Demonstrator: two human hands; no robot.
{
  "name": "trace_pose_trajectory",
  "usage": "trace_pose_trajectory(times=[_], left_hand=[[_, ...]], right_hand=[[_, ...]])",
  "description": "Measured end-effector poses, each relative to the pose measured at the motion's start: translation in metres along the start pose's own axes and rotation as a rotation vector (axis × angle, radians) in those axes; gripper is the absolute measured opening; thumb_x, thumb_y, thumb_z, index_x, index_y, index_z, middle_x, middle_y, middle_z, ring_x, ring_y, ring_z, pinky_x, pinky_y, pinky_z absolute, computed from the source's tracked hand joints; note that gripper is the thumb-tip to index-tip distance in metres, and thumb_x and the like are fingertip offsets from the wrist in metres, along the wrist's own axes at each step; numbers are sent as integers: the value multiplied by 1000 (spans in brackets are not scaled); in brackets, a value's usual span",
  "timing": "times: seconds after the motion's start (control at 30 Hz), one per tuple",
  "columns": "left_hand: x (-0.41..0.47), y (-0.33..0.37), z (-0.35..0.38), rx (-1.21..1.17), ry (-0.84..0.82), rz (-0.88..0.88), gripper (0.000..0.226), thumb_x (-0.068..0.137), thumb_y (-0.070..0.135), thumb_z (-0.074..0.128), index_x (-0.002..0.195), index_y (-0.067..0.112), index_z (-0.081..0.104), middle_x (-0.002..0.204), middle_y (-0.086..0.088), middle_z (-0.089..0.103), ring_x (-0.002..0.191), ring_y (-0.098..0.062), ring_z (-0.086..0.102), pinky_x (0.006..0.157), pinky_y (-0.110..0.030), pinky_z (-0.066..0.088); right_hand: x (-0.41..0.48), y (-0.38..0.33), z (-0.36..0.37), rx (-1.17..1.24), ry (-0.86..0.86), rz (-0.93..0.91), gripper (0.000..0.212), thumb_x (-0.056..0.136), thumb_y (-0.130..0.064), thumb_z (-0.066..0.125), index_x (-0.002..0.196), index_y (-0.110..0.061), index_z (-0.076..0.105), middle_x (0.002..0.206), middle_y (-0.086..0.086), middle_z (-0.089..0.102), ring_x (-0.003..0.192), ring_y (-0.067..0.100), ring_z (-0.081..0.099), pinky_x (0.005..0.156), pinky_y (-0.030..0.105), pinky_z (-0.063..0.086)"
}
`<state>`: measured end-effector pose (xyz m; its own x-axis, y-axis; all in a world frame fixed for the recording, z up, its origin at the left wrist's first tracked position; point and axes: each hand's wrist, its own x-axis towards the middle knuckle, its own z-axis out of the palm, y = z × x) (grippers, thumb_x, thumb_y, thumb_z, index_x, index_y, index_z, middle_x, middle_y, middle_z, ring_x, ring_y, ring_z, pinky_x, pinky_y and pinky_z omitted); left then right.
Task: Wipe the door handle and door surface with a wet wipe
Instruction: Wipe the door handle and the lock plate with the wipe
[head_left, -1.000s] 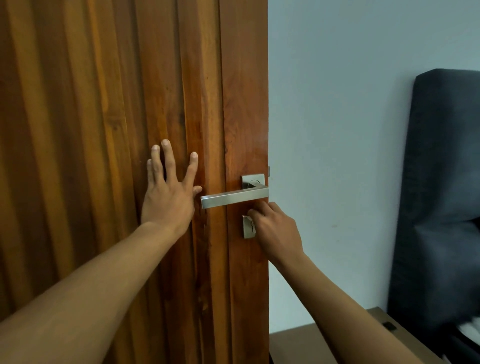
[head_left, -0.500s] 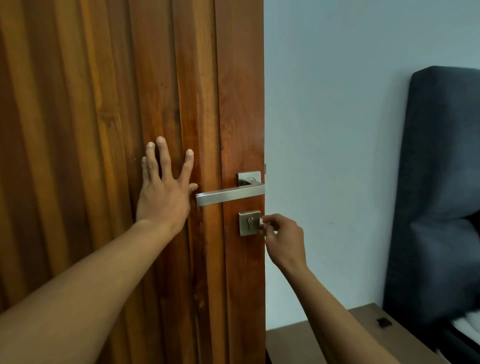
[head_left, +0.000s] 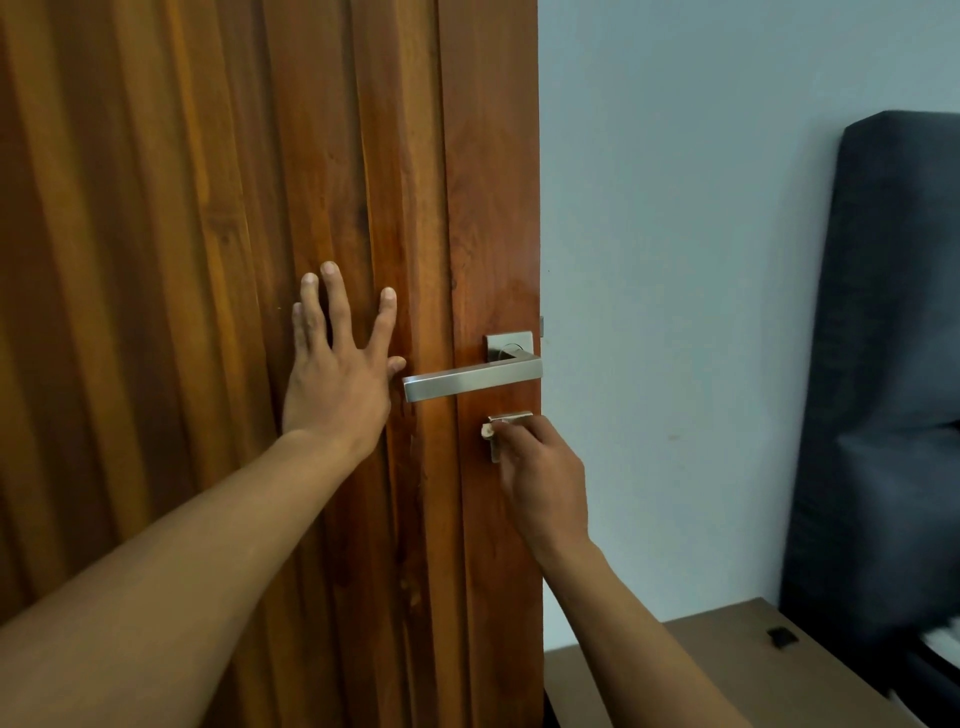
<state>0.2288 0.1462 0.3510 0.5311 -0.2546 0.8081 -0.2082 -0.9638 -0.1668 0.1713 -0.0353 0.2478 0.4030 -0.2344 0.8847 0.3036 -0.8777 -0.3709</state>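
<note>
A ribbed brown wooden door fills the left half of the head view. Its silver lever handle points left from a square plate near the door's right edge. Below the handle, a square keyhole plate is mostly covered by my right hand. That hand is closed on a small scrunched wet wipe, of which only a pale tip shows at my fingertips, pressed against the plate. My left hand lies flat on the door with fingers spread, just left of the handle's tip.
A pale blue-grey wall stands right of the door edge. A dark padded headboard rises at the far right. A low brown surface sits below, at the bottom right.
My right hand moved from the door's edge back left onto the keyhole plate, covering it with the wipe. My left hand stayed flat on the door.
</note>
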Motion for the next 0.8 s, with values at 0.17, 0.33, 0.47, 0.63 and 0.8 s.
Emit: trace_pose_trajectory(times=[0.17,0.33,0.47,0.63,0.8], left_hand=[[1,-1,0,1,-3,1,70,102,46,21,151,22,-21,152,-28,-35,144,-46,-26,121,-54,-1],[-1,-2,0,-14,-7,4,69,102,46,21,151,23,-22,152,-28,-36,143,-45,-28,120,-54,-2],[0,-1,-2,-12,-11,10,70,102,46,21,151,22,-22,145,-26,-44,142,-46,-29,121,-55,-1],[1,-1,-2,-6,-3,0,69,102,46,21,151,22,-21,152,-28,-36,143,-45,-28,120,-54,-3],[0,-2,1,-18,-3,5,70,102,46,22,151,23,-22,150,-26,-40,143,-44,-29,120,-54,-2]], right_hand=[[-17,13,11,-193,-25,-129,30,80,-11,77,109,-9,71,104,7,70,86,27,67,72,37,60],[-32,27,9,-210,-74,-124,29,74,-7,79,102,-10,73,99,6,71,81,26,68,67,33,58],[-31,41,3,-39,22,104,17,86,-4,67,98,-16,74,97,-3,70,81,14,66,71,25,55],[-25,33,3,154,152,279,16,89,-9,65,96,-22,73,93,-10,65,81,5,62,74,23,56],[-25,11,11,58,73,187,14,91,-13,64,101,-13,73,100,-1,68,83,13,63,75,14,47]])
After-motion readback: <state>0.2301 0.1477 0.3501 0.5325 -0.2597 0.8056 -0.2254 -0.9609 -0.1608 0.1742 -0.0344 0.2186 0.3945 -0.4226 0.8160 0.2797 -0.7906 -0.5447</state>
